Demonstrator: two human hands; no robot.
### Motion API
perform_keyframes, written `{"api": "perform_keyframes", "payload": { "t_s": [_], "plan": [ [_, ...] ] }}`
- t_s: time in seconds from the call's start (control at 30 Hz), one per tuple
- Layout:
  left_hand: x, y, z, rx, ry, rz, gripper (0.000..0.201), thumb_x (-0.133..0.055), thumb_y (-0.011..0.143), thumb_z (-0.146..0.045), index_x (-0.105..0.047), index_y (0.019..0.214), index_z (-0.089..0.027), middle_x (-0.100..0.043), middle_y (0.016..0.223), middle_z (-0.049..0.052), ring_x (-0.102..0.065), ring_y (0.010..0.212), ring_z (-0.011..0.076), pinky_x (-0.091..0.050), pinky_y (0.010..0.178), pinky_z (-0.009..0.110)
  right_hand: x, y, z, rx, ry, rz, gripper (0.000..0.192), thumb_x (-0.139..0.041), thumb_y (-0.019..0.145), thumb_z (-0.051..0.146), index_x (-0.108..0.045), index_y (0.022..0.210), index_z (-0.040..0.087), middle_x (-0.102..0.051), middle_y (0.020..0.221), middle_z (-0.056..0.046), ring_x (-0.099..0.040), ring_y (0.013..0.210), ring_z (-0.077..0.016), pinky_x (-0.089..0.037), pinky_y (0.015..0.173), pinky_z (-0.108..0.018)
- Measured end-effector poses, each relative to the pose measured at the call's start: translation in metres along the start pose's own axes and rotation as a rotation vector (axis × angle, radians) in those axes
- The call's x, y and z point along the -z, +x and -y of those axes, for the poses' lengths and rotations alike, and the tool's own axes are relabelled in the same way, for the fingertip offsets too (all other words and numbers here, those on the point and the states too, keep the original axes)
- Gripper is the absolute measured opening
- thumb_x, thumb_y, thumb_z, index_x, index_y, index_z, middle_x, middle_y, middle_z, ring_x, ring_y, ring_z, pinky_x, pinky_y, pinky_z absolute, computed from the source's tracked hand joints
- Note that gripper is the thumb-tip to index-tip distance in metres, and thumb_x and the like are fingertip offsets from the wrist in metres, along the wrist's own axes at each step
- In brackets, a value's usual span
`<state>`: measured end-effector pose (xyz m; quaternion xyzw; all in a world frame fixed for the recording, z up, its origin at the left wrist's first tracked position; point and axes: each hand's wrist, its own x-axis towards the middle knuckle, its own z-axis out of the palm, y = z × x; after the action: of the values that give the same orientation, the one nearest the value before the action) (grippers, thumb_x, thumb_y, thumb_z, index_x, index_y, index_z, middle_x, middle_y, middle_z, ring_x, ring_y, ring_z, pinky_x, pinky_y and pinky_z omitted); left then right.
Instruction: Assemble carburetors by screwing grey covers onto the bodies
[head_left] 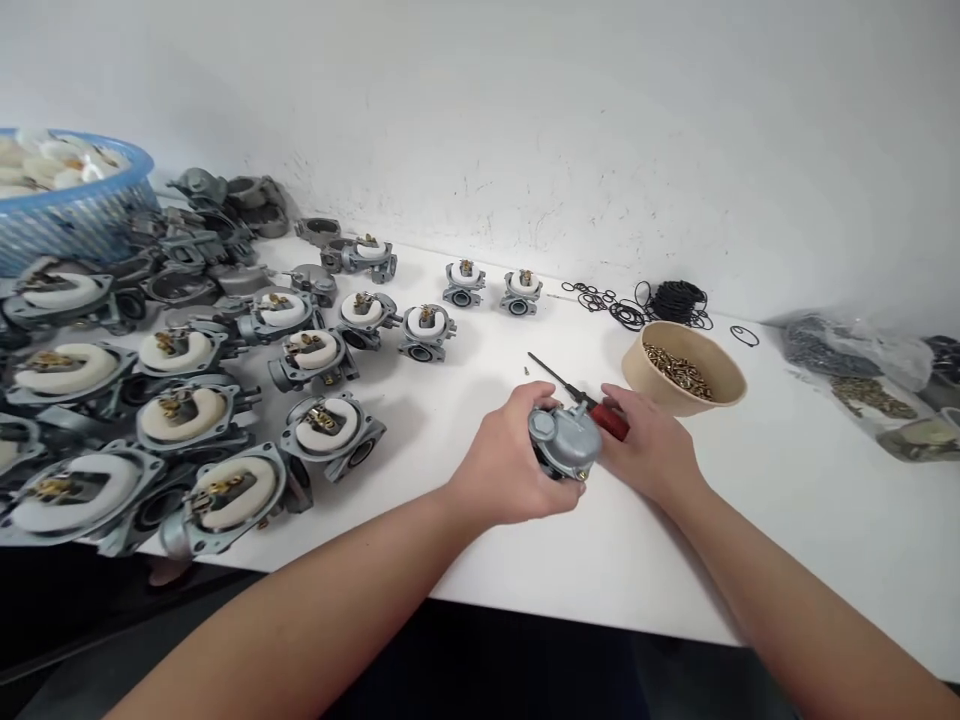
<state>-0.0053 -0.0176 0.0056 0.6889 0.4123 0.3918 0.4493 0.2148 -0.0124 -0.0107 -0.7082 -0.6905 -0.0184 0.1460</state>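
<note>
The gray metal part (pixel 576 445) is up over the counter (pixel 450 560), gripped in the left hand (pixel 502 462). Its bumpy, round top faces up, and its long way goes left to right. The right hand (pixel 656 445) touches the red screwdriver (pixel 611 422); I can't tell if it grips. That points away and left, just behind the part. A bowl (pixel 637 372) of small brass bits (pixel 679 372) stands farther right. Parts with white rings (pixel 326 428) crowd the left.
</note>
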Motion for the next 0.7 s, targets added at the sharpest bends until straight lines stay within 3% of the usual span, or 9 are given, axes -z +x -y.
{"api": "perform_keyframes", "payload": {
  "t_s": [0.13, 0.37, 0.43, 0.57, 0.7],
  "plan": [
    [0.001, 0.004, 0.005, -0.009, 0.013, -0.056, 0.086, -0.082, 0.055, -0.029, -0.040, 0.130, -0.023, -0.062, 0.123, 0.007, -0.067, 0.102, 0.0239, -0.053, 0.089, 0.034, -0.002, 0.001, 0.003, -0.009, 0.059, -0.033, 0.027, -0.054, 0.085, 0.036, -0.065, 0.107, 0.025, -0.070, 0.106, -0.005, -0.063, 0.100, -0.0283, -0.046, 0.075, -0.039],
    [0.001, 0.004, 0.007, -0.019, 0.007, -0.080, 0.086, -0.082, 0.054, -0.028, -0.040, 0.129, -0.022, -0.061, 0.123, 0.008, -0.067, 0.102, 0.0246, -0.053, 0.089, 0.034, 0.002, -0.001, -0.010, -0.054, 0.221, -0.241, 0.024, -0.057, 0.082, 0.039, -0.065, 0.096, 0.021, -0.071, 0.092, -0.004, -0.066, 0.085, -0.0229, -0.051, 0.075, -0.037],
    [0.001, 0.004, 0.007, -0.005, -0.008, -0.072, 0.087, -0.082, 0.054, -0.029, -0.040, 0.130, -0.022, -0.059, 0.125, 0.009, -0.067, 0.102, 0.0248, -0.054, 0.088, 0.034, 0.010, -0.004, -0.015, -0.115, 0.325, -0.385, 0.029, -0.062, 0.079, 0.042, -0.066, 0.097, 0.020, -0.071, 0.093, -0.005, -0.067, 0.085, -0.0231, -0.053, 0.078, -0.039],
    [0.001, 0.005, 0.009, 0.011, -0.013, -0.055, 0.088, -0.083, 0.054, -0.031, -0.041, 0.130, -0.023, -0.059, 0.124, 0.008, -0.065, 0.103, 0.0256, -0.055, 0.087, 0.035, 0.037, -0.014, -0.021, -0.248, 0.661, -0.792, 0.046, -0.080, 0.065, 0.040, -0.066, 0.102, 0.016, -0.070, 0.091, -0.006, -0.068, 0.080, -0.0236, -0.056, 0.076, -0.040],
    [0.001, 0.005, 0.010, -0.009, -0.019, -0.058, 0.087, -0.083, 0.053, -0.033, -0.042, 0.130, -0.025, -0.061, 0.123, 0.007, -0.065, 0.102, 0.0260, -0.055, 0.087, 0.036, 0.077, -0.013, -0.022, -0.112, 0.764, -1.099, 0.045, -0.086, 0.056, 0.030, -0.067, 0.093, 0.015, -0.066, 0.080, -0.004, -0.066, 0.069, -0.0231, -0.057, 0.071, -0.045]
  ]
}}
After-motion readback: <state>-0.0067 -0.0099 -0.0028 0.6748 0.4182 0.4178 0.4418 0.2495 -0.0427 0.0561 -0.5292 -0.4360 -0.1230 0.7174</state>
